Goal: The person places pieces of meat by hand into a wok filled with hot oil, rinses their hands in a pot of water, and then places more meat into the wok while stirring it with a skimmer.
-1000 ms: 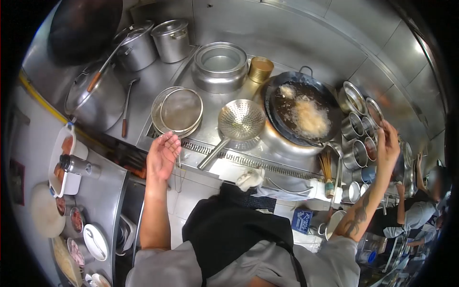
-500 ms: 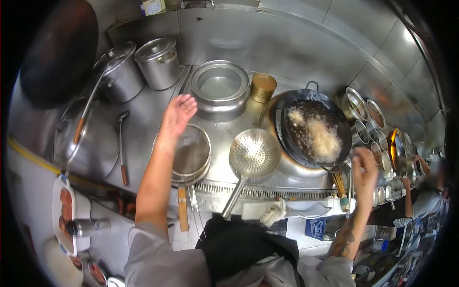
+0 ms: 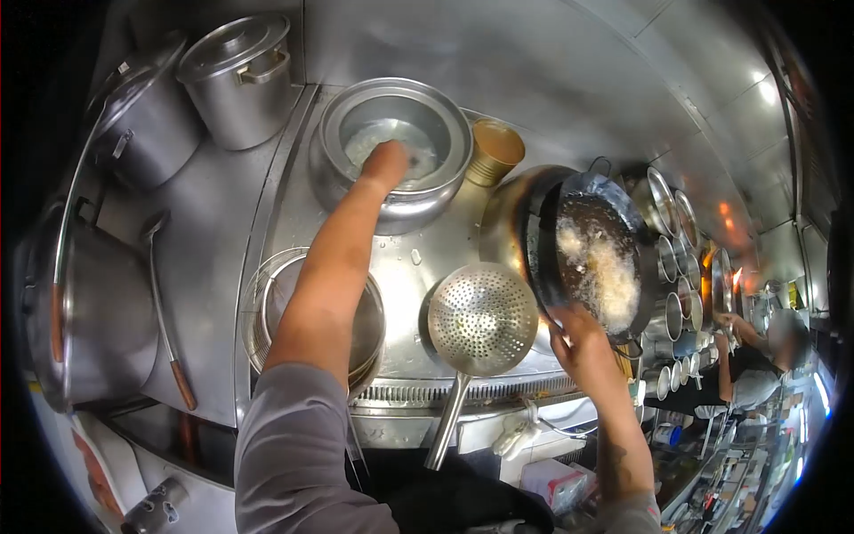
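Observation:
My left hand (image 3: 386,165) reaches into the wide-mouthed metal pot (image 3: 334,191). Its fingers point down toward the clear liquid (image 3: 378,133) and are hidden behind the back of the hand. At the near edge of the black wok (image 3: 544,258), my right hand (image 3: 583,350) hovers with fingers loosely bent and slightly apart; nothing shows in them. Pale battered pieces (image 3: 609,280) bubble in dark oil inside the wok. Between my two arms lies a perforated strainer ladle (image 3: 483,319), its handle toward me.
A brass-coloured can (image 3: 496,151) stands between pot and wok. Under my left forearm sit round sieves (image 3: 276,303). A long-handled ladle (image 3: 160,303) and lidded stockpots (image 3: 236,98) are on the left. Metal containers (image 3: 673,258) line the right, where another person (image 3: 756,365) stands.
My left hand has gone from raised and spread above the counter down into the pot. My right hand has moved left to the wok's near edge. The camera view has shifted.

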`<action>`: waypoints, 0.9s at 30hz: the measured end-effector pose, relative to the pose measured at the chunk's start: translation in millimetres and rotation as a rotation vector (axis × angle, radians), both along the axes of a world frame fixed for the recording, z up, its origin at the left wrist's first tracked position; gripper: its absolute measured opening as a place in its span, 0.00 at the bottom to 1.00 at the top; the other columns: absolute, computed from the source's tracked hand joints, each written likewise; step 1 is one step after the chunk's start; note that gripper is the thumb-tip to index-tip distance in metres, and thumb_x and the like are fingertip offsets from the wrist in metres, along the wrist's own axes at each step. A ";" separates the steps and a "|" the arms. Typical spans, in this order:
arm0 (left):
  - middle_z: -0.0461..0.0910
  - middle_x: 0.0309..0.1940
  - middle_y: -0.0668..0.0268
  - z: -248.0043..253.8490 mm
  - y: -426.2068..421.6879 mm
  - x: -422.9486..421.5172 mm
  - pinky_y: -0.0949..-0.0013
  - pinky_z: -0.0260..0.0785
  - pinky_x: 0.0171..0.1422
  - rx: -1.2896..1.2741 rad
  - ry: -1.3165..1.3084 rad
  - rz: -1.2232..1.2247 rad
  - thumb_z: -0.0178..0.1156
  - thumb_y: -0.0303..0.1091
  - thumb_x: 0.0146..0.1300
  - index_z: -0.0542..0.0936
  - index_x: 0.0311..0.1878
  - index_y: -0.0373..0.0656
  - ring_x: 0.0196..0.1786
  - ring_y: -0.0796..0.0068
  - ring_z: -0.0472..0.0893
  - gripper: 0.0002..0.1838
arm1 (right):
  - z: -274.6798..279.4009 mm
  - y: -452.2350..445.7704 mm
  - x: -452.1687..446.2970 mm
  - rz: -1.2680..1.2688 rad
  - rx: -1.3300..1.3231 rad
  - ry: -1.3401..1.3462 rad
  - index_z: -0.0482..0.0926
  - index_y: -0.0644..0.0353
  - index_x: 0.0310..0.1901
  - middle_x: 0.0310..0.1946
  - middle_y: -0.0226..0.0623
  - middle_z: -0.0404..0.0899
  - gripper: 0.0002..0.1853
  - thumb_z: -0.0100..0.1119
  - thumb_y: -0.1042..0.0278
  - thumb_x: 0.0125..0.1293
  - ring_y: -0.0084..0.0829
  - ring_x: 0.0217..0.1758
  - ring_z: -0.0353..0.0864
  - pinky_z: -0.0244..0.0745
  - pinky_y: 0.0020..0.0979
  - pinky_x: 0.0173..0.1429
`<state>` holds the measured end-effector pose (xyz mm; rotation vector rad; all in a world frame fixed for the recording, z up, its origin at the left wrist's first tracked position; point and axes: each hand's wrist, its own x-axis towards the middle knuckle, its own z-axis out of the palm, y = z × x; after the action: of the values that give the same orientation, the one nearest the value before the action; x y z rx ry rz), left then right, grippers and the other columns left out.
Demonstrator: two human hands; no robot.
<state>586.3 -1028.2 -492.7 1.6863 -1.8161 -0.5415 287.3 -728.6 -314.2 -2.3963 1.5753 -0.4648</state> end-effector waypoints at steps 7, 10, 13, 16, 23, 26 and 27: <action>0.81 0.42 0.48 -14.5 16.1 14.1 0.52 0.69 0.55 -0.123 -0.384 0.008 0.48 0.37 0.61 0.82 0.41 0.40 0.48 0.48 0.80 0.15 | -87.1 -184.1 67.0 0.152 -0.090 -0.058 0.76 0.68 0.47 0.40 0.56 0.75 0.17 0.60 0.74 0.55 0.54 0.45 0.76 0.72 0.44 0.51; 0.81 0.42 0.49 -13.3 12.9 15.5 0.52 0.70 0.55 -0.045 -0.230 0.008 0.48 0.35 0.60 0.83 0.39 0.41 0.47 0.49 0.81 0.14 | -138.9 -274.5 112.6 0.177 -0.245 -0.086 0.76 0.68 0.48 0.41 0.59 0.76 0.18 0.60 0.75 0.53 0.55 0.49 0.75 0.72 0.44 0.54; 0.81 0.42 0.49 0.8 18.0 16.5 0.53 0.70 0.56 0.061 -0.193 -0.010 0.51 0.31 0.57 0.81 0.41 0.42 0.48 0.49 0.80 0.12 | -174.8 -319.4 150.3 0.154 -0.236 -0.035 0.76 0.68 0.46 0.40 0.61 0.76 0.17 0.57 0.75 0.54 0.56 0.49 0.75 0.72 0.45 0.54; 0.79 0.47 0.49 -11.9 14.7 16.0 0.56 0.68 0.59 -0.005 -0.106 -0.044 0.54 0.29 0.55 0.77 0.50 0.41 0.53 0.51 0.77 0.17 | -210.7 -345.8 168.7 0.100 -0.128 0.032 0.78 0.69 0.42 0.38 0.63 0.77 0.14 0.57 0.72 0.53 0.58 0.46 0.77 0.73 0.46 0.50; 0.68 0.63 0.55 -17.8 13.3 11.3 0.55 0.58 0.69 -0.411 -0.117 -0.079 0.60 0.37 0.53 0.64 0.64 0.39 0.68 0.52 0.64 0.34 | -216.6 -372.9 201.1 -0.250 0.877 -1.091 0.79 0.66 0.42 0.40 0.44 0.80 0.21 0.55 0.51 0.64 0.39 0.41 0.80 0.73 0.43 0.37; 0.66 0.64 0.56 -21.0 0.9 12.4 0.51 0.55 0.70 -0.351 -0.189 -0.173 0.62 0.40 0.52 0.66 0.62 0.40 0.69 0.52 0.61 0.33 | -189.4 -352.9 208.9 -0.273 1.122 -1.731 0.77 0.65 0.46 0.40 0.44 0.78 0.22 0.48 0.51 0.69 0.34 0.41 0.77 0.74 0.39 0.39; 0.67 0.63 0.55 -15.0 -0.2 12.0 0.52 0.57 0.69 -0.296 -0.198 -0.154 0.61 0.40 0.52 0.66 0.61 0.40 0.68 0.52 0.63 0.32 | -193.8 -355.1 210.4 -0.245 1.071 -1.686 0.77 0.64 0.45 0.39 0.44 0.78 0.21 0.45 0.51 0.70 0.36 0.40 0.78 0.75 0.38 0.41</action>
<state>598.4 -1028.5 -507.7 1.4495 -2.0634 -0.1586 497.8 -1083.7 -508.0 -0.4673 0.7744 -0.9339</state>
